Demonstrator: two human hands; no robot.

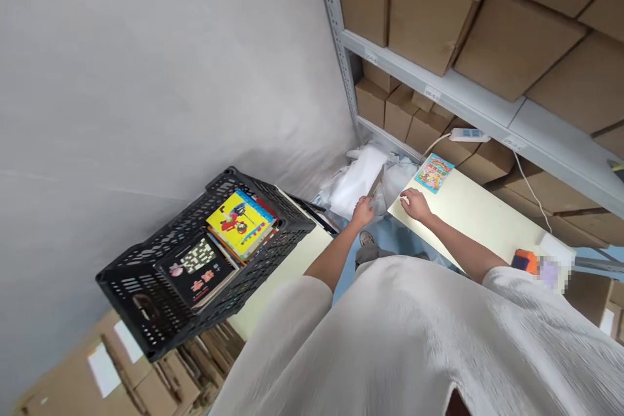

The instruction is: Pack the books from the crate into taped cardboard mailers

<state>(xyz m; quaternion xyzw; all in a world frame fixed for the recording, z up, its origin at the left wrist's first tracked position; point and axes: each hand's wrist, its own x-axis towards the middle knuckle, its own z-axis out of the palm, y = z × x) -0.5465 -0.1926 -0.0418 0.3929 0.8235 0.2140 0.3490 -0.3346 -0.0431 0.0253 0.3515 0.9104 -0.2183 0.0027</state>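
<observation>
My left hand (363, 212) is closed on a thin, flat brown piece (376, 183), seen nearly edge-on; its kind cannot be made out. Beyond it lie crumpled white plastic bags (358, 179) near the floor. Over the corner of the cream tabletop (470, 221) hovers my right hand (415, 204), fingers loosely bent and apart, with nothing visible in them. A colourful blue-and-pink children's book (434, 173) lies flat on that tabletop, just past the right hand.
At left, a black plastic crate (141, 273) holding several books stands on another cream surface (287, 266). Metal shelving (439, 84) with cardboard boxes (429, 19) rises at right. A power strip (468, 135) with cables hangs there. Flattened cardboard (160, 380) leans at lower left.
</observation>
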